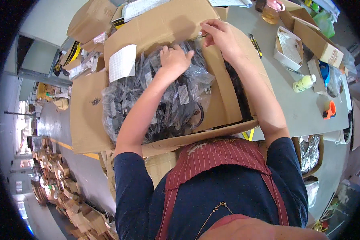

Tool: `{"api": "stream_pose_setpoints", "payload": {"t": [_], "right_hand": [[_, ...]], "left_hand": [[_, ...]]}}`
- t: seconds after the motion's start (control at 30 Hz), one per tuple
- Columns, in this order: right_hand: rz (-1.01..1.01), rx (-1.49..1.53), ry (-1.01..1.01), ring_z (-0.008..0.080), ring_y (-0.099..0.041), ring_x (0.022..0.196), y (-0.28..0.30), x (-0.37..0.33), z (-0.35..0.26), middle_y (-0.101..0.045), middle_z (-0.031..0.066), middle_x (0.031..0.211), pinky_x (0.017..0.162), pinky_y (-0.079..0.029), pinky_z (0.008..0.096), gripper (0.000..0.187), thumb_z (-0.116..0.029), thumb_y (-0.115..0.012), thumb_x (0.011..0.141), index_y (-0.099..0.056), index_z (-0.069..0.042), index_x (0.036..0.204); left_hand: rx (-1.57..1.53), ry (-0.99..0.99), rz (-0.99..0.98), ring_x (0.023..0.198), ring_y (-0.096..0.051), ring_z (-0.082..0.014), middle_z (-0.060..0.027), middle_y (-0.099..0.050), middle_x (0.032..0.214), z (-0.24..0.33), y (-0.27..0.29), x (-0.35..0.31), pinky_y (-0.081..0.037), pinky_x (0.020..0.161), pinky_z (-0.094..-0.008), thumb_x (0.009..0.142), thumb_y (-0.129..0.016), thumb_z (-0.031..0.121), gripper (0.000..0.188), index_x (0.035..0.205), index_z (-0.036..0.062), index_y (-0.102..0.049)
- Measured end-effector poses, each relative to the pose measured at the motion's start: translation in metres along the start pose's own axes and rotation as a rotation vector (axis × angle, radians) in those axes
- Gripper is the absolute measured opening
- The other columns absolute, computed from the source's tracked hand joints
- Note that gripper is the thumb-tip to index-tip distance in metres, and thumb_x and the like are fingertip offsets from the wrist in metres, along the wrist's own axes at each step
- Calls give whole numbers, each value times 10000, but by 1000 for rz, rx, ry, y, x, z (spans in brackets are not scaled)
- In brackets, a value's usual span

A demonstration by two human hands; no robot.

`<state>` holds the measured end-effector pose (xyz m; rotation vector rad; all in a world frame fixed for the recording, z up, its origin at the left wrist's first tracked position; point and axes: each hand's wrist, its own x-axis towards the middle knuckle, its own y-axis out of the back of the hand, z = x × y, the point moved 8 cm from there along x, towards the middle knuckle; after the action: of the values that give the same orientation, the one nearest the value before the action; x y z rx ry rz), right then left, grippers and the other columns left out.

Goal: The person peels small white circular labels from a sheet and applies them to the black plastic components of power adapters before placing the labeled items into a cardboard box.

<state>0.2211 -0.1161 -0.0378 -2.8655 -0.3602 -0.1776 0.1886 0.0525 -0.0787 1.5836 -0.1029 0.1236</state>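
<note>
Workshop bkgd: stacked cartons along the floor at far L, grey table on the R w/ a bottle of yellow-green liquid, an open white box & an orange tool. Big open carton sits in front of the person, w/ clear plastic bags of dark parts inside.

Progress, approx: looks mid-job. Bags fill most of the L & middle of the carton; a strip of bare cardboard shows along the R side. Flaps are open, so closing & sealing are not yet done. Loose white sheet lies at the far L corner; small black coil lies on the L flap. Can't tell the no. of bags, plastic overlaps too much.

Pos. of bags: directly under L hand, which lies open on the far part of the pile, fingers spread, not gripping as far as shown. Most of the pile is b/w that hand & the person's body. R hand is just beyond the pile's far R edge, fingers curled toward thumb; can't tell if it's pinching anything or touching plastic.
</note>
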Motion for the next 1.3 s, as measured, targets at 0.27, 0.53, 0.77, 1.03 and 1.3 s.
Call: {"api": "stream_pose_setpoints", "payload": {"t": [0.27,0.53,0.77,1.03,1.3], "right_hand": [[85,181,189,186,-620,536,8,-5,-35,-670,159,931,521,-513,297,327,-129,-586,943,-477,50,1194],[329,400,224,163,-614,689,55,-9,-46,-637,89,996,725,-560,362,247,-134,-579,953,-552,3,1157],[299,377,109,152,-605,690,56,-7,-27,-618,79,989,714,-553,343,227,-154,-573,968,-575,9,1126],[161,223,96,133,-598,659,26,3,-17,-644,69,943,697,-539,311,233,-150,-607,943,-587,9,1113],[46,118,-28,131,-609,632,4,-7,-9,-670,69,941,654,-513,285,248,-136,-606,930,-592,-2,1138]], "left_hand": [[-700,-42,74,1047,-621,-308,-219,-639,1110,-14,0,15,-477,925,-412,669,-845,215,768,1304,-35,-493],[-1262,-158,284,1062,-569,-197,-105,-581,1139,-15,105,-16,-495,905,-323,639,-799,-44,713,1291,-2,-516],[-156,-804,634,1048,-588,-230,-71,-606,1119,27,218,-113,-505,964,-410,654,-776,-3,459,1089,105,-679],[-324,-911,151,953,-618,-268,-57,-575,955,-22,151,-201,-541,835,-430,695,-724,35,249,922,128,-682],[-846,-77,81,934,-623,-111,-49,-687,976,-57,121,-94,-486,858,-287,935,-585,2,72,950,21,-653]]}}
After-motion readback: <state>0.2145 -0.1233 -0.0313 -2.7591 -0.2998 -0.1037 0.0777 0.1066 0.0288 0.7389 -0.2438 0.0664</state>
